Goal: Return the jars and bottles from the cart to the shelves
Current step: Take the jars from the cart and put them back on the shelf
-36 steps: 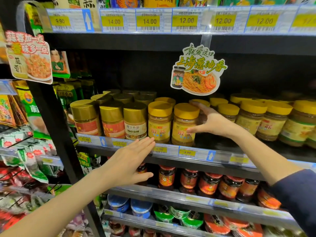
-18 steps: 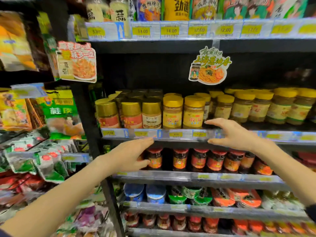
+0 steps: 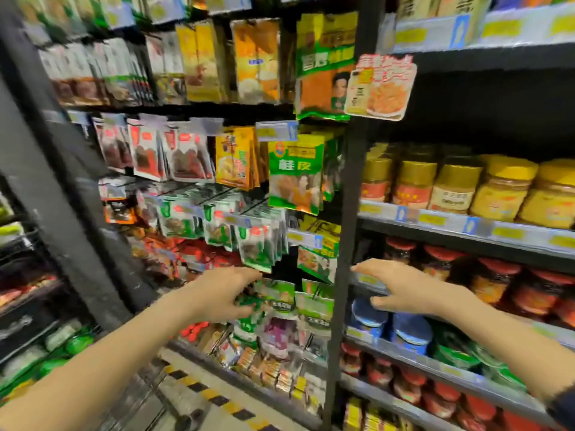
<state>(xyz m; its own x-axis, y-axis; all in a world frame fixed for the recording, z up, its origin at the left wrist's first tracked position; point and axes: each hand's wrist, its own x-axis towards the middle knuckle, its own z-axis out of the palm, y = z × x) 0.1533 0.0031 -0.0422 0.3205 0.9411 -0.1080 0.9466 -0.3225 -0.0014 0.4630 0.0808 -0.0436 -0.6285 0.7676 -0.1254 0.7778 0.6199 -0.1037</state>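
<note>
Forearms come in from the bottom corners, the left forearm (image 3: 93, 368) bare and rising to the right, the right forearm (image 3: 513, 343) rising to the left out of a dark sleeve (image 3: 564, 410). Both wrists are roughly level, palms down, with the hands well apart.

The left hand (image 3: 224, 295) holds nothing. Its fingers are loosely bent and spread in front of small green packets (image 3: 280, 298) hanging on hooks. Whether the fingertips touch them cannot be told through the blur. The right hand (image 3: 413, 290) is also empty. Its fingers are stretched out flat towards the left with the thumb tucked below, and it hangs in front of the shelf rail, above blue-lidded tubs (image 3: 410, 332).

Between the hands stands a black upright post (image 3: 343, 213), which divides the hanging packets on the left from the jar shelves on the right. Open room lies below the left arm, where the floor carries a yellow and black stripe (image 3: 202, 388).

Red-lidded jars (image 3: 497, 284) stand in a row just behind and to the right of the right hand. One shelf up, behind a price rail (image 3: 466, 225), gold-lidded jars (image 3: 415, 181) stand beside yellow-lidded jars (image 3: 504, 194), packed close together at the shelf front. Above them a paper sign (image 3: 381, 88) sticks out from the post.
</note>
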